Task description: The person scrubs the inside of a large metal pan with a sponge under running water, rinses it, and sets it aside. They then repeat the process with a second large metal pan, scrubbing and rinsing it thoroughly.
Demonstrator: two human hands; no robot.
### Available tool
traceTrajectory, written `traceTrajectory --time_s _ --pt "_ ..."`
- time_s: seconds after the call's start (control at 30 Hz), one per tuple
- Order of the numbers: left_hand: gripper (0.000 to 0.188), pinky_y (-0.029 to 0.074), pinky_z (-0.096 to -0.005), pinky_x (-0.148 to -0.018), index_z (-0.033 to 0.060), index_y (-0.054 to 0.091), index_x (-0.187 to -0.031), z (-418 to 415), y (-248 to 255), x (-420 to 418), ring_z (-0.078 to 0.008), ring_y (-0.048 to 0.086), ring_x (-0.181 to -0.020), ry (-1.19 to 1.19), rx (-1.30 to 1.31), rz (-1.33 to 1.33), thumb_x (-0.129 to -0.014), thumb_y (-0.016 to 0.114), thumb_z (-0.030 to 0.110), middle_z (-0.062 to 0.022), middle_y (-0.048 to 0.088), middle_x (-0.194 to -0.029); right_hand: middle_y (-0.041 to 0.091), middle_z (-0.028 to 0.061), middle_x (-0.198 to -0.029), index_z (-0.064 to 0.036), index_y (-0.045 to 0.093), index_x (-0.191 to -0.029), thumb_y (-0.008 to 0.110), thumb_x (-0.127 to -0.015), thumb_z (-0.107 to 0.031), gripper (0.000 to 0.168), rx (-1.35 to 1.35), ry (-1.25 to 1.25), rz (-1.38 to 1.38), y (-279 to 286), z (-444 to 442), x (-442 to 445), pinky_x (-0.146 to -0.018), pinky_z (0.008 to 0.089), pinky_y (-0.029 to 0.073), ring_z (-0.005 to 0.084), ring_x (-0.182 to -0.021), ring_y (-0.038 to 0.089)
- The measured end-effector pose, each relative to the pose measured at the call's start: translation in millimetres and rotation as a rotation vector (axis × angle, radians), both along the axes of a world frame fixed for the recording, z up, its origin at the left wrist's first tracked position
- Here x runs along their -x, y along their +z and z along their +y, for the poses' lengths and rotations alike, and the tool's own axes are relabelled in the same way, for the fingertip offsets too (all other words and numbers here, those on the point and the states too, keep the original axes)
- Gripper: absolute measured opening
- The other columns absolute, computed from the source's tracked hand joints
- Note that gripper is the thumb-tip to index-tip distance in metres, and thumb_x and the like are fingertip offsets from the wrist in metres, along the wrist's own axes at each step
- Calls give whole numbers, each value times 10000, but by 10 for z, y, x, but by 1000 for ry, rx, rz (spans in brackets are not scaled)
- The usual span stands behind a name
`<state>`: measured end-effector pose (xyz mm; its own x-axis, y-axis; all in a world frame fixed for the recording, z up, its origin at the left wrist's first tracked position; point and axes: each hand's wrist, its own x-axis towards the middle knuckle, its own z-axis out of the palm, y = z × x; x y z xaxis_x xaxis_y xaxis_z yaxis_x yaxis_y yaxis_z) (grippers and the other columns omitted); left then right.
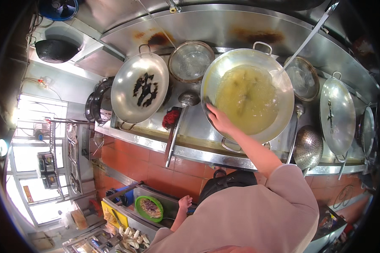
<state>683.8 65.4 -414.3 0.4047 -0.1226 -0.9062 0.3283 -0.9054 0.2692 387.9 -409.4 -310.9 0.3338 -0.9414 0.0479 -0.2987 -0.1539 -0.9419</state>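
My right hand (219, 119) presses a dark scrubbing pad (205, 101) against the left inner wall of a large steel wok (245, 58). The pad is mostly hidden under my fingers, so its exact kind is unclear. Cloudy yellowish water (248, 98) fills the middle of the wok. A white stream from a water spout (316, 25) runs into its right side. Down at my left side hangs my left hand (185, 202), its fingers curled and nothing visible in it.
Left of the wok lie a ladle (189, 98) and a red-headed brush (171, 118). Another wok (120, 91) with black patches sits further left. A perforated strainer (308, 147) and a tilted wok (338, 117) are to the right. Behind me, a green basket (160, 208) holds chopped food.
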Motion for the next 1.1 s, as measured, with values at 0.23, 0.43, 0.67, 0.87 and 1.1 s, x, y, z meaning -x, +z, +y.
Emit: traceTrajectory --time_s 0.23,0.43,0.67,0.87,1.1 --pt "291 522 -303 -731 71 640 -1107 -465 -153 -215 -138 636 -871 -122 55 21 -920 562 281 -57 685 -969 579 157 -1296 -55 566 -1288 538 -894 -146 406 -245 320 297 223 706 1253 -1011 360 427 307 -1182 558" --pt "356 527 -330 -804 68 612 -1197 -465 -25 -280 -176 641 -967 -104 68 -15 -940 536 302 -84 676 -1090 632 182 -1196 -24 583 -1253 553 -896 -159 384 -56 -4 79 -36 -184 119 -926 389 479 309 -1077 626" --pt "358 529 -354 -791 72 614 -1195 2 7 -355 -186 649 -932 -16 41 -4 -924 556 299 -87 690 -1065 634 228 -1125 -13 570 -1244 554 -913 -222 392 127 -723 103 -49 -1603 -221 -867 482 484 396 -978 627" --pt "308 525 -312 -704 77 634 -1136 153 -151 -184 -150 641 -835 8 -44 57 -910 578 278 -78 700 -1001 609 172 -1236 -49 608 -1223 571 -871 -144 366 -8 28 119 112 168 241 -959 393 468 340 -1101 597" --pt "292 527 -318 -725 55 631 -1109 -250 -75 -314 -173 642 -876 -18 80 14 -914 571 264 -91 696 -1024 595 173 -1250 -74 651 -1162 537 -820 -117 364 -234 334 563 264 814 1723 -993 415 450 343 -1145 563"
